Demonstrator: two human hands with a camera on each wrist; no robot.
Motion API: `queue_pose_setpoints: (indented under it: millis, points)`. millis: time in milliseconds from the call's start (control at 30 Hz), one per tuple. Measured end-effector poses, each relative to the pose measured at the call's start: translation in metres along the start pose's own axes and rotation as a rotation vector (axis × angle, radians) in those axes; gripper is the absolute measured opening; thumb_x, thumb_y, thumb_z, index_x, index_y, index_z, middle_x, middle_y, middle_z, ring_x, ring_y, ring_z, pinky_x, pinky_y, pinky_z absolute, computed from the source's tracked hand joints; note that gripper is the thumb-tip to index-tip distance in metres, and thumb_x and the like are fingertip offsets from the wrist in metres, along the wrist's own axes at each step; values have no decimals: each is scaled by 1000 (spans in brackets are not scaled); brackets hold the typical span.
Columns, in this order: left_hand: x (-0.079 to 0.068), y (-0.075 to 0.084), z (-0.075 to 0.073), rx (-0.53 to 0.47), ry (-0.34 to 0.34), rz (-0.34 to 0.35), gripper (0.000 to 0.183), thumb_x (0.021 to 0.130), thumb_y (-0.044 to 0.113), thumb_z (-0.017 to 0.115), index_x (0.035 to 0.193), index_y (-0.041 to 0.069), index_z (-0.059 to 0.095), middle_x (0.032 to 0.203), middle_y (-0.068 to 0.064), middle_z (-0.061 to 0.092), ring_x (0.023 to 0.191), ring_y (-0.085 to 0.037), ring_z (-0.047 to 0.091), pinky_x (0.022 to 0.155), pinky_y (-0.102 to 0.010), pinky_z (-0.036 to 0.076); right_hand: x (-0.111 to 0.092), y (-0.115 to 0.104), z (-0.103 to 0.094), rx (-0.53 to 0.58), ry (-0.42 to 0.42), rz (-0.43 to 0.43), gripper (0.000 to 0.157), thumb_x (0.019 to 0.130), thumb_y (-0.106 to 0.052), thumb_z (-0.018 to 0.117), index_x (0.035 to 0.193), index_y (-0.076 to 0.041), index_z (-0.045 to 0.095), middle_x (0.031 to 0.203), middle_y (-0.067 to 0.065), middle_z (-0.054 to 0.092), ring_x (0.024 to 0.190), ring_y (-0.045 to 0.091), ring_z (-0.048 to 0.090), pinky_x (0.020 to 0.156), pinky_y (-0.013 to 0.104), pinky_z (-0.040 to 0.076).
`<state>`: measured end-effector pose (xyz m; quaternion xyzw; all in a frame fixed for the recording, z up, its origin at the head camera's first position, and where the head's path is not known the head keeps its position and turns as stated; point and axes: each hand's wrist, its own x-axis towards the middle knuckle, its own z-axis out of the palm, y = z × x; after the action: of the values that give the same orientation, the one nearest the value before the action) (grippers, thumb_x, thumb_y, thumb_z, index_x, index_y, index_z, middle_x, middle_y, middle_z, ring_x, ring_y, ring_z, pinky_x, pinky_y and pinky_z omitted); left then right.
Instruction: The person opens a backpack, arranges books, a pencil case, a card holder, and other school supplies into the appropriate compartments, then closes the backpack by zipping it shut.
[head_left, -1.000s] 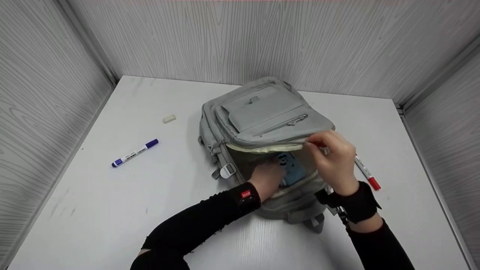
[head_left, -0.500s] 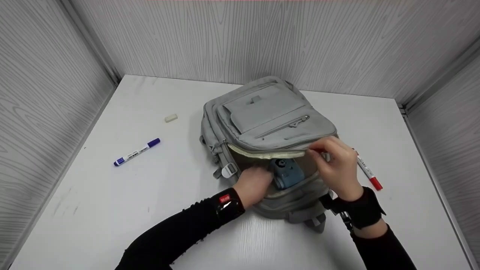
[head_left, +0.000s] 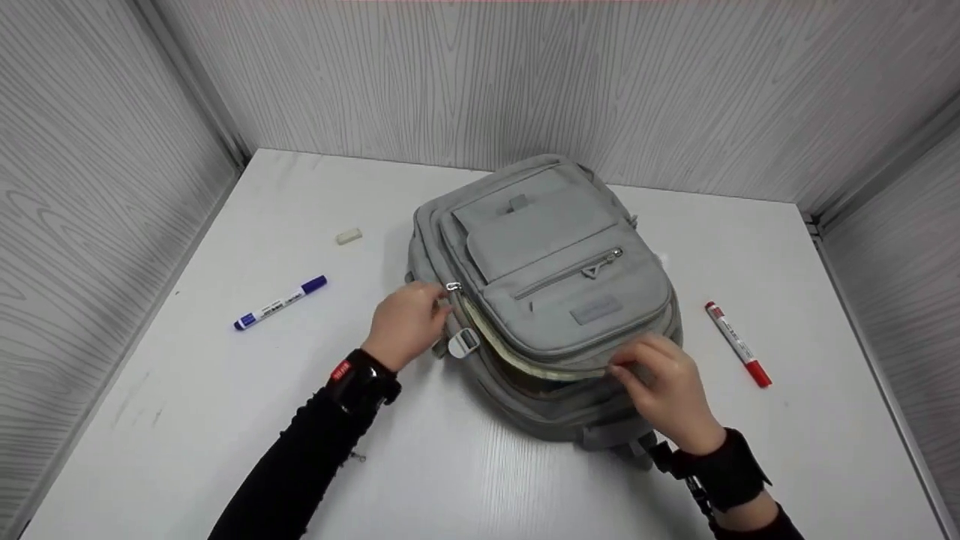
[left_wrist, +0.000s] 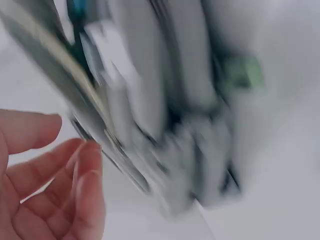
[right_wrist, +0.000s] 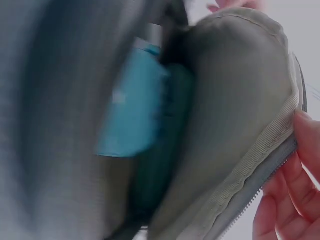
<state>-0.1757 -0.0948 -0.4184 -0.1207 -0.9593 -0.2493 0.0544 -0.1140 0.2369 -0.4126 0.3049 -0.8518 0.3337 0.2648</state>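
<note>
A grey backpack [head_left: 551, 232] lies on the white table with its main zipper partly undone. My left hand [head_left: 409, 319] is at the backpack's left side, fingertips right by the zipper slider [head_left: 454, 286]. In the left wrist view, its thumb stands apart from its bent fingers. My right hand [head_left: 664, 382] pinches the edge of the front flap [right_wrist: 235, 125] between thumb and fingers. Inside the opening, the right wrist view shows a light blue pack [right_wrist: 135, 105] beside a dark green item [right_wrist: 167, 135]; the flap mostly hides both in the head view.
A blue marker [head_left: 281, 302] and a small off-white eraser [head_left: 349, 236] lie to the left of the backpack. To the right is a red marker [head_left: 739, 345]. Pale wood-grain panels [head_left: 480, 82] enclose the table at the back and sides.
My left hand has come out of the backpack and moved left to the zipper slider. My right hand has brought the flap down toward me, narrowing the opening over the blue pack.
</note>
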Motion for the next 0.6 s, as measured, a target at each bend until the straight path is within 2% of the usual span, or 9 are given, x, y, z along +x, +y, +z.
queue_pose_setpoints:
  millis: [100, 233, 300, 367, 433, 533, 600]
  points:
    - [14, -14, 1, 20, 9, -61, 26, 93, 18, 65, 113, 1, 70, 108, -17, 70, 95, -33, 68, 80, -45, 57, -15, 6, 6, -35, -22, -15, 29, 67, 9, 82, 83, -11, 68, 82, 1, 64, 77, 15, 57, 74, 24, 43]
    - [25, -18, 6, 29, 14, -63, 29, 93, 19, 66, 115, 0, 69, 111, -20, 66, 100, -36, 64, 83, -47, 56, -32, 13, 15, -91, -58, -14, 7, 89, -14, 74, 84, -12, 68, 84, -2, 64, 78, 13, 55, 73, 24, 42]
    - [28, -17, 10, 35, 21, -60, 25, 93, 18, 68, 110, 0, 71, 108, -19, 66, 100, -35, 63, 83, -46, 55, -38, 15, 21, -115, -72, -8, 19, 96, -27, 65, 85, -12, 68, 84, -2, 64, 78, 13, 55, 73, 23, 42]
    - [30, -15, 14, 48, 22, -60, 22, 92, 18, 69, 104, 0, 71, 105, -18, 66, 99, -35, 62, 82, -46, 55, -42, 18, 25, -128, -80, 0, 29, 100, -34, 58, 85, -12, 68, 84, -2, 63, 78, 14, 55, 73, 23, 41]
    - [32, -14, 19, 53, 26, -59, 18, 91, 18, 70, 97, 0, 70, 99, -17, 66, 96, -34, 62, 80, -45, 54, -44, 20, 28, -152, -93, 5, 23, 98, -29, 62, 84, -11, 68, 83, -1, 62, 78, 15, 55, 73, 23, 41]
    - [34, -13, 24, 63, 29, -52, 15, 91, 16, 69, 91, 1, 67, 95, -16, 67, 96, -34, 62, 81, -45, 54, -46, 23, 31, -176, -105, 12, 10, 88, -15, 74, 84, -10, 67, 81, 1, 61, 77, 16, 55, 71, 25, 42]
    - [35, -12, 27, 73, 34, -39, 13, 92, 13, 68, 90, 1, 64, 94, -17, 68, 97, -35, 62, 83, -46, 53, -47, 23, 32, -193, -109, 19, 16, 78, -6, 81, 84, -10, 67, 81, 1, 61, 77, 16, 54, 70, 26, 43]
